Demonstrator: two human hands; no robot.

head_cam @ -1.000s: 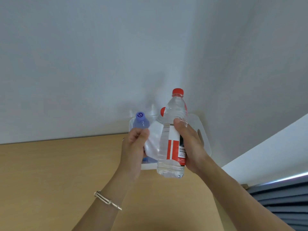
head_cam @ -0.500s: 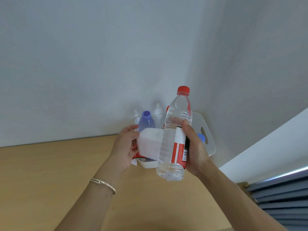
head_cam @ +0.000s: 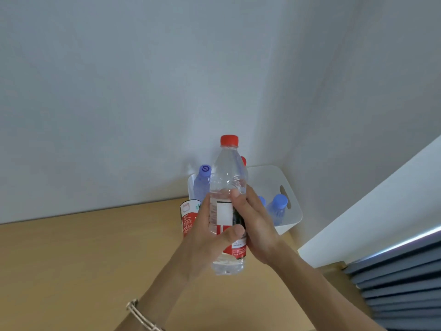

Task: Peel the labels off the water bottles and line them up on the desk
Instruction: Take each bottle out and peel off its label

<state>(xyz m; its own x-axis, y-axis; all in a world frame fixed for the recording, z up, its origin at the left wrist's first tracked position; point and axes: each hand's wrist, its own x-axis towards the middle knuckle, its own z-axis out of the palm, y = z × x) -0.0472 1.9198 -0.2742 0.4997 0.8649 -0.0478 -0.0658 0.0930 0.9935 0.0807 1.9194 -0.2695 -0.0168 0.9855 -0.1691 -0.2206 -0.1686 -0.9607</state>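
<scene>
Up over the wooden surface (head_cam: 83, 259), just in front of the white bin (head_cam: 269, 177), left hand (head_cam: 210, 237) and right hand (head_cam: 255, 225) both wrap the red-capped bottle (head_cam: 228, 173), label (head_cam: 224, 213) half-on, so mid-peel I'd guess; next, pinch the loose edge and pull it round.

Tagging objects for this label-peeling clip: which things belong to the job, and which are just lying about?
Job: red-capped bottle, its part-peeled label, left hand, right hand, blue-capped bottles in the white basket, desk.
Lying about: bracelet, grey slats, wall.
</scene>
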